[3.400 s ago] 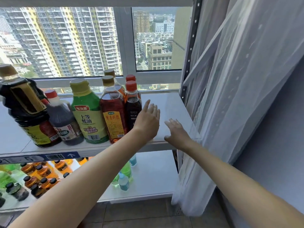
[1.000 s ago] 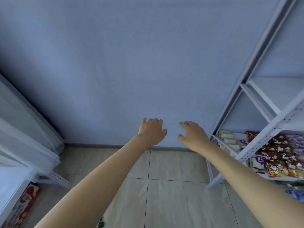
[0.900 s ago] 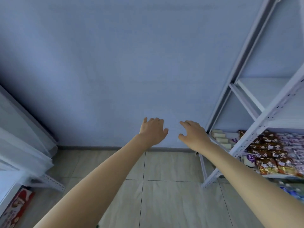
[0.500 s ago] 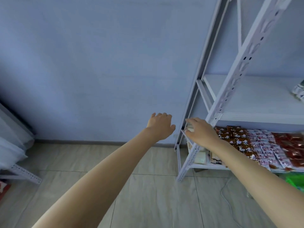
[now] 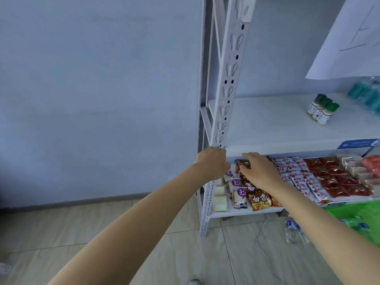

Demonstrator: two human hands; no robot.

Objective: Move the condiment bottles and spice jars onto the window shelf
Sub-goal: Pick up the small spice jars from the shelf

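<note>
Both hands empty, held out w/ fingers loose: left hand (image 5: pixel 211 164) by the rack's front-left post (image 5: pixel 226 89), right hand (image 5: pixel 260 170) in front of the snack packets (image 5: pixel 308 177) on the lower shelf. The spice jars (image 5: pixel 321 110), green caps, upright and bunched, sit toward the right-back of the white shelf (image 5: pixel 267 124), well apart from either hand. Best approach, judging from here: the person steps right, takes the jars by the body not the cap, lifting straight up so neighbours don't tip.

shop | white metal rack (image 5: pixel 223 112) | packaged snacks (image 5: pixel 320 177) | shelf label (image 5: pixel 357 143)
</note>
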